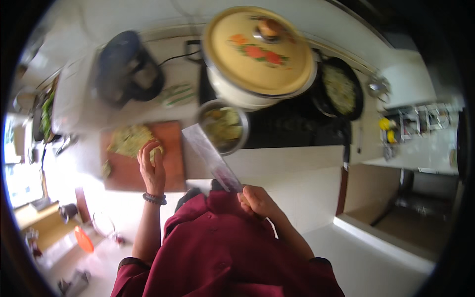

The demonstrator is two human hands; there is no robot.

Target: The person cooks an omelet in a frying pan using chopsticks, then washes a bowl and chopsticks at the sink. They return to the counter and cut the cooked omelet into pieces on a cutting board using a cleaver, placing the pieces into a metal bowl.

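My right hand point(256, 202) grips the handle of a kitchen cleaver point(213, 157). The broad blade points up and left in front of my maroon shirt, apart from the cutting board. At the right edge of a flat, green-flecked pancake point(128, 141), my left hand point(152, 167) has its fingers curved and parted from the thumb; whether it touches the pancake is unclear. The pancake lies on a reddish-brown cutting board point(170, 167), with a small scrap point(107, 169) near the board's left edge. Beside the board, a metal bowl point(244, 139) holds pancake pieces.
A large lidded enamel pot point(237, 94) stands on the black cooktop point(285, 130). Right of it, a frying pan point(359, 100) contains another pancake point(338, 87), its handle point(346, 148) jutting toward me. A dark electric kettle point(126, 70) stands behind the board.
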